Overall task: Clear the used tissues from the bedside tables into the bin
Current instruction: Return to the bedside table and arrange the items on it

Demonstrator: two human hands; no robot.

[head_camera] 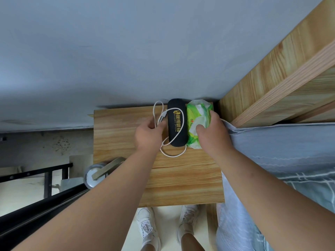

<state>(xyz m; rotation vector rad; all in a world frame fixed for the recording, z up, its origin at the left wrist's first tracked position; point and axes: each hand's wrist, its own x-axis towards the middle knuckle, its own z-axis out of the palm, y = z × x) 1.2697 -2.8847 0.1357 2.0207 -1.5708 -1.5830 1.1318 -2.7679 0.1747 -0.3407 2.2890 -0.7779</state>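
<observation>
Forearms enter from 6 o'clock, both reaching over wooden bedside table (pixel 181 178). White sneakers (pixel 148 230) visible on floor below table's near edge. Left hand (pixel 148 134) at table centre, fingers curled narrow around loop of white cable (pixel 174 154) — thumb and fingertips pinching it just left of black glasses case (pixel 176 124). Cable draped over case, trailing toward 6 o'clock of it. Right hand (pixel 212 131) at 3 o'clock of case, fingers wrapped over green tissue pack (pixel 194 124), thumb pressing white tissue (pixel 199 124) sticking out of pack top. Cannot tell whether tissue is used or fresh. Pack lies touching case on its right side, both at far edge of table by grey wall (pixel 126 51). Bed with blue-grey sheet (pixel 281 151) at 3 o'clock, wooden headboard (pixel 272 69) at 2 o'clock. Roll of tape (pixel 95 176) just off table's left edge at 9 o'clock — black metal frame (pixel 45 201) beyond it.
</observation>
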